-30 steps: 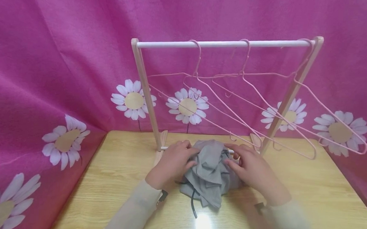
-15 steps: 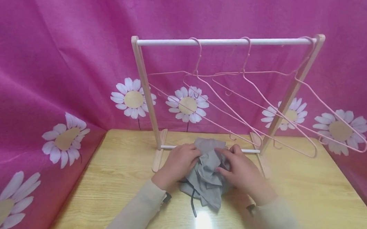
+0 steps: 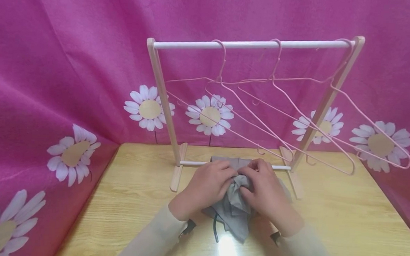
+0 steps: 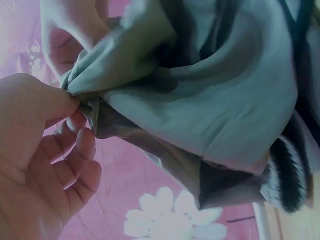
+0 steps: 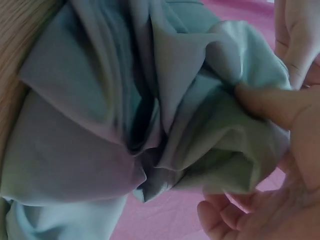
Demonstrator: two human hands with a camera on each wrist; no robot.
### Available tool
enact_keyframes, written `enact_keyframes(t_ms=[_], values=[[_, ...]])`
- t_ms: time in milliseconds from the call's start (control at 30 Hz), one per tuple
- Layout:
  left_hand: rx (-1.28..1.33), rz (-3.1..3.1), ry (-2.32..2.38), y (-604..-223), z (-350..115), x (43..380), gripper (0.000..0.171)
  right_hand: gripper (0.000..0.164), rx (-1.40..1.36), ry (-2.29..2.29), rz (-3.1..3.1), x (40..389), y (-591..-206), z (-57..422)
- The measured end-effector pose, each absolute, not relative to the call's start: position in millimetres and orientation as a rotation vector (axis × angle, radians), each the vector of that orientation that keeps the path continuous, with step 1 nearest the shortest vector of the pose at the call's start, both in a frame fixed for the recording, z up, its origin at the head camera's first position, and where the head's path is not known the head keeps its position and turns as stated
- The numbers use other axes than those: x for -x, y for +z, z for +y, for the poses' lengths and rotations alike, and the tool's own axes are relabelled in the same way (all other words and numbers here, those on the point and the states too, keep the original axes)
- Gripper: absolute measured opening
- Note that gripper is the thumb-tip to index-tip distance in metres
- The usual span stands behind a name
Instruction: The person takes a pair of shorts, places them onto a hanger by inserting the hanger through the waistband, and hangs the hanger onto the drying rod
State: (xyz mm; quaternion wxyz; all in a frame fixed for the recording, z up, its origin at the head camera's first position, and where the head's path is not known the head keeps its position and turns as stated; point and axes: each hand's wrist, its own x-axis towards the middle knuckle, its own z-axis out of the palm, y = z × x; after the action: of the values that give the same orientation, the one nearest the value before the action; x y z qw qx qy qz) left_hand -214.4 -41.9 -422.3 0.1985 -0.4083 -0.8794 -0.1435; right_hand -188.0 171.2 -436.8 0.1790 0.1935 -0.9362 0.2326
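A crumpled grey garment [image 3: 233, 208] with a black drawstring [image 3: 215, 227] lies bunched on the table in front of the rack. My left hand [image 3: 205, 184] pinches an upper edge of the cloth between thumb and fingertips, plain in the left wrist view, where the garment [image 4: 215, 110] hangs in folds. Close beside it, my right hand [image 3: 265, 193] grips a gathered fold. Its thumb presses the near side of the fabric [image 5: 200, 130] in the right wrist view, with the other fingers behind and below. Both sets of fingertips nearly meet at the top of the bunch.
A small rack with wooden posts [image 3: 165, 110] and a white top rail [image 3: 244, 45] stands behind the hands. Three pink hangers [image 3: 247, 114] hang from it. Its low white bar [image 3: 192, 163] runs behind the garment. A magenta curtain [image 3: 91, 41] with daisies surrounds the wooden table [image 3: 124, 201].
Both hands have moved inward until their fingertips nearly meet over the cloth. The garment's upper part is gathered between them, and a flat edge now spreads behind the hands.
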Motion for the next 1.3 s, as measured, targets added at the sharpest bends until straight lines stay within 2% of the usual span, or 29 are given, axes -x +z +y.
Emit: enact_keyframes(t_ms=[167,267,333,600,700,767,833,967,1200,1300], values=[[1.193,-2.424,-0.524,-414.6,-41.2,209.4,0.013,0.024,-0.573,0.652,-2.589,187.6,-432.5,171.6],[1.152,-2.457,-0.598,-414.3,-45.0,212.7,0.020,0.022,-0.542,0.651,-2.617,187.7,-430.7,172.5],[1.108,-2.494,-0.627,-415.9,-48.9,217.0,0.030,0.024,-0.509,0.686,-2.616,188.0,-430.4,173.9],[0.978,-2.834,-0.562,-434.2,-58.8,237.5,0.087,0.032,-0.399,0.990,-2.494,197.2,-440.1,182.6],[0.964,-2.889,-0.573,-441.5,-61.2,242.8,0.101,0.031,-0.369,1.038,-2.441,197.9,-441.3,183.6],[0.977,-2.900,-0.624,-444.4,-64.4,245.9,0.104,0.030,-0.346,1.066,-2.398,197.6,-440.4,184.2],[1.003,-2.882,-0.678,-446.0,-69.1,248.8,0.103,0.030,-0.316,1.090,-2.352,196.3,-437.9,184.4],[1.036,-2.810,-0.808,-445.5,-79.7,253.6,0.088,0.034,-0.226,1.152,-2.301,195.0,-432.8,185.6],[0.954,-2.832,-0.862,-451.6,-89.7,264.0,0.069,0.035,-0.122,1.312,-2.242,193.6,-428.1,186.1],[0.903,-2.870,-0.828,-457.5,-91.6,269.5,0.054,0.034,-0.123,1.383,-2.191,193.8,-425.4,185.6]])
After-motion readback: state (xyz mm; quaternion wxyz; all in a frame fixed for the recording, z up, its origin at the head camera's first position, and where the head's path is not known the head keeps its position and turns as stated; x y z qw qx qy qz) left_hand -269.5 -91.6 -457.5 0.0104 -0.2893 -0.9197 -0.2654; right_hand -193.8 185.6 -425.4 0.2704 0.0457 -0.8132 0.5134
